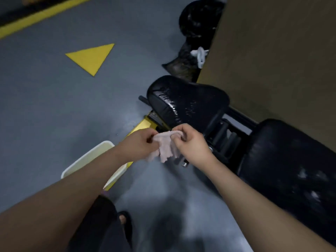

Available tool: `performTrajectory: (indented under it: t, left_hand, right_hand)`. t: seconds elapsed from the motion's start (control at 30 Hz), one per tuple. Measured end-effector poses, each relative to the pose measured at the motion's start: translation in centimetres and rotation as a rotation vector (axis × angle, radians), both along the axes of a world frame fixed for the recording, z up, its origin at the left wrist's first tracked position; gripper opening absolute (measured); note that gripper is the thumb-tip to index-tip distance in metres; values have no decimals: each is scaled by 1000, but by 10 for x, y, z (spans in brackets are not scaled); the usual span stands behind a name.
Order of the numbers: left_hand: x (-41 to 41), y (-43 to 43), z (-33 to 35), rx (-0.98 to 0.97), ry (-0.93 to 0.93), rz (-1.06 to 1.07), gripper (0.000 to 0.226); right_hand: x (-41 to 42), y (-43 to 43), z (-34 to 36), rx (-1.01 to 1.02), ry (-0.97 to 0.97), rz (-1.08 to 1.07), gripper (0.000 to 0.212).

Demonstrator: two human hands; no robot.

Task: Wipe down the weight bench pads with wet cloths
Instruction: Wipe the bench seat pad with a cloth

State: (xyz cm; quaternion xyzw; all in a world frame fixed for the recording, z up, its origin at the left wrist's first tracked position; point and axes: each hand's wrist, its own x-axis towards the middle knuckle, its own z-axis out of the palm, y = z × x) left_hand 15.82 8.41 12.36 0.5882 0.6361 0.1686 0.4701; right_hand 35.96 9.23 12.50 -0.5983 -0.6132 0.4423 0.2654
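Both hands up in front of me, cloth between them. Left grip [141,142] is closed on the left end of the pale pink cloth [166,148], fingers curled round it. Right grip [190,140] pinches the right end, thumb and fingers bunched on the top edge. The cloth's top edge runs between the two grips and the rest hangs down in loose folds below them. The cloth is in the air, touching neither pad.

The black seat pad [187,100] sits just past my hands, tilted, with a shiny streaked surface. The black back pad [291,160] is to my right, with pale smudges on it; a gap of dark frame parts lies between the two pads. The yellow frame piece [138,127] shows under the seat pad, partly hidden by my left wrist.

The white bin [91,159] stands on the grey floor [54,106] under my left forearm. There is a yellow triangle [91,57] painted on the floor further out, and a yellow line [36,17] at top left. Black bags [200,17] lie beyond the seat pad against the brown panel [272,51], a white rag [201,55] on the nearer one. My foot in a black sandal [125,220] is at the bottom.
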Motion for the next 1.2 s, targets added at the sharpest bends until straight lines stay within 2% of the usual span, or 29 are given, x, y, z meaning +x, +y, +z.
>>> performTrajectory:
  t: [0.1,0.17,0.27,0.37,0.43,0.5,0.73,0.87,1.07,1.2]
  left_hand:
    - [34,-14,17,32,-42,51,11]
    - [57,-29,27,-25,-182,143,8]
    - [92,-51,57,-181,-469,296,3]
    - [121,-66,92,-330,-732,318,24]
    - [133,-74,109,-397,-790,330,35]
    - [142,-77,115,-386,-707,292,40]
    - [128,-50,96,-69,-157,205,19]
    - [104,-12,77,16,-28,239,15]
    - [100,61,43,191,204,218,34]
    - [126,102,28,183,297,122,46]
  right_hand:
    - [34,-27,19,-16,13,-130,7]
    - [52,-50,27,-18,47,-173,12]
    - [71,-79,44,-19,134,-109,11]
    - [90,-103,66,-20,260,-100,17]
    - [101,-114,80,1,322,-155,22]
    - [109,-117,88,23,338,-200,16]
    - [123,-92,81,53,177,-248,13]
    - [126,-50,66,27,83,-267,16]
    - [139,33,43,64,-25,-269,20]
    - [159,91,24,198,-239,-274,24]
